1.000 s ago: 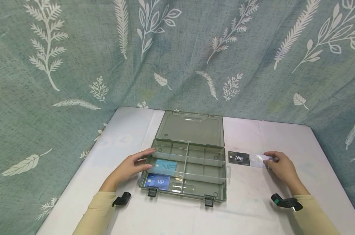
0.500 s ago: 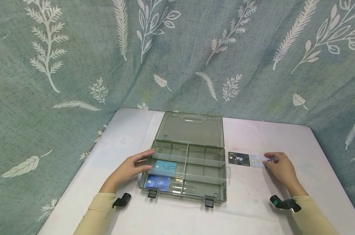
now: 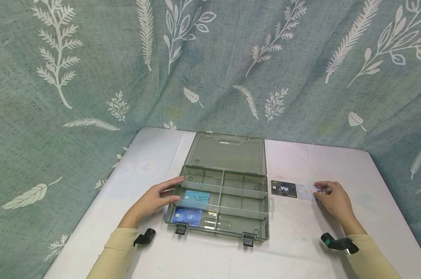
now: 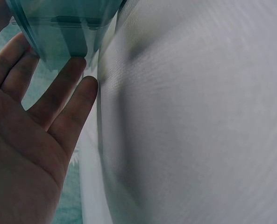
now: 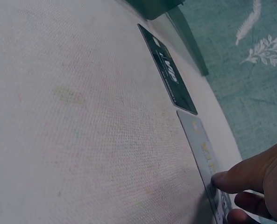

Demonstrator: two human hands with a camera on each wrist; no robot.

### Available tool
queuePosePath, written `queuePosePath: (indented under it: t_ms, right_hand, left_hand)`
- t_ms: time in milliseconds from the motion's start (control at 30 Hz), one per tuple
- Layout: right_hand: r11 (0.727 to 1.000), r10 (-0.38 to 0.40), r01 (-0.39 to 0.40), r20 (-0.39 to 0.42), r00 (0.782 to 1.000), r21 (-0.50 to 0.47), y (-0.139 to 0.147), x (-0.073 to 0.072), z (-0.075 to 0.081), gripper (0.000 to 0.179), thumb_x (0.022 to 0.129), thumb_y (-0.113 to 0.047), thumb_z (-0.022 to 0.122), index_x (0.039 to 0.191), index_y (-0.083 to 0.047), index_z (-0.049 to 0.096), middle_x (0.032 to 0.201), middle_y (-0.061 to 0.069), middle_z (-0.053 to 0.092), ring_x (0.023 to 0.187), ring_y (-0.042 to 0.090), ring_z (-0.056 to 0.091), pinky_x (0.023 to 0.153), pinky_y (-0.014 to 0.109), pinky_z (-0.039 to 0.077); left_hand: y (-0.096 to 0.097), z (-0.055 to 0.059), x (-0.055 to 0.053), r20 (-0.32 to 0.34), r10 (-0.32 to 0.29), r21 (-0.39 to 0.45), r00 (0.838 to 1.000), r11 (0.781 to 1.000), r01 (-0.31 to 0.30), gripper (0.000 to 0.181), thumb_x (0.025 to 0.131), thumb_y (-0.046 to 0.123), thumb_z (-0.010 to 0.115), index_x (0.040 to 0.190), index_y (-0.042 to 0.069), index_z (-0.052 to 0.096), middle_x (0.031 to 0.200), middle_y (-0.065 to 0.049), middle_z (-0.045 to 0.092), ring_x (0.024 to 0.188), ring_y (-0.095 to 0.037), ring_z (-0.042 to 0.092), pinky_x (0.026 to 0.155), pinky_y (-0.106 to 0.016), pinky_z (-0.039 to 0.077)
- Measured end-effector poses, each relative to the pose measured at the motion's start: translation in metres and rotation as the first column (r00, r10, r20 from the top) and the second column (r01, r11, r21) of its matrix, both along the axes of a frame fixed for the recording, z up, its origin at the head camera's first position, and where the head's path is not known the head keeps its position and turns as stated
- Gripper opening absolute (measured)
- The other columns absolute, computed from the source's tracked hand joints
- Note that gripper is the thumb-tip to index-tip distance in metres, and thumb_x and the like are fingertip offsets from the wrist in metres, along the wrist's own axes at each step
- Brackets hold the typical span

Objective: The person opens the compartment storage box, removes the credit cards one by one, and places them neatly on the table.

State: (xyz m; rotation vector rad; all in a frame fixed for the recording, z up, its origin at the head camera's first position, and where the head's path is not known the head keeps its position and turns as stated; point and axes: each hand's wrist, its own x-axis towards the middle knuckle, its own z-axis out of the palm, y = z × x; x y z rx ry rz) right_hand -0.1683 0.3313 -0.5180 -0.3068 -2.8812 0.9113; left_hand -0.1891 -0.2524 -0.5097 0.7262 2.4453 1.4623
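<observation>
A grey-green, see-through compartment box lies with its lid laid back on the white table. My left hand rests at its left wall, fingers mostly straight; fingertips touch the plastic in the left wrist view. A light-blue VIP card lies in the left middle compartment, a darker blue VIP card in the left front one. To the right of the box, my right hand pinches a silver-white VIP card across its edges, the card flat on the table. Its thumb touches the card.
A black VIP card lies between the box and the silver card, almost end to end with the latter. The lid extends toward the patterned cloth behind the table. Two latches stick out at the front.
Almost nothing moves. The glare on the silver card shifts, with its lettering showing differently; both hands and the box stay in place.
</observation>
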Motion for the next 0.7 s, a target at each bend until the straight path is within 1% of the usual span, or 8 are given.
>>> queuePosePath:
  t_ms: [100,267,533,700]
  right_hand:
    - [1.000,0.001,-0.001,-0.006,1.000,0.007,-0.001,0.002,0.002,0.036,0.092,-0.007,0.070,0.124,0.007,0.064,0.122,0.029,0.053,0.094,0.037,0.053,0.069,0.035,0.042]
    - [1.000,0.001,-0.001,-0.011,1.000,0.003,-0.002,0.004,0.006,0.034,0.092,-0.007,0.069,0.123,0.007,0.065,0.116,0.027,0.054,0.090,0.034,0.053,0.064,0.032,0.040]
    - [1.000,0.028,-0.028,-0.001,1.000,-0.015,-0.006,0.006,0.009,0.033,0.092,-0.009,0.069,0.122,0.003,0.066,0.103,0.021,0.064,0.087,0.031,0.059,0.060,0.028,0.042]
    - [0.998,0.034,-0.033,0.020,0.999,-0.045,-0.012,0.008,0.011,0.032,0.092,-0.009,0.068,0.122,0.003,0.066,0.099,0.018,0.064,0.085,0.029,0.059,0.057,0.027,0.045]
  left_hand:
    - [0.000,0.000,0.000,0.003,0.001,-0.001,1.000,1.000,-0.001,0.064,0.096,0.021,0.074,0.152,0.009,0.048,0.162,-0.005,0.037,0.148,-0.031,0.034,0.117,-0.050,0.039]
    - [0.000,0.001,0.000,0.005,0.005,-0.005,1.000,1.000,-0.005,0.063,0.095,0.022,0.074,0.152,0.009,0.048,0.162,-0.003,0.038,0.148,-0.030,0.035,0.117,-0.050,0.039]
    - [0.000,0.001,0.001,0.004,0.005,-0.005,1.000,1.000,-0.005,0.063,0.096,0.021,0.073,0.152,0.009,0.048,0.162,-0.004,0.038,0.148,-0.031,0.035,0.117,-0.050,0.039]
    - [0.000,0.001,0.001,0.002,0.006,-0.006,1.000,1.000,-0.006,0.063,0.096,0.021,0.074,0.152,0.009,0.048,0.162,-0.004,0.038,0.148,-0.031,0.035,0.117,-0.049,0.039]
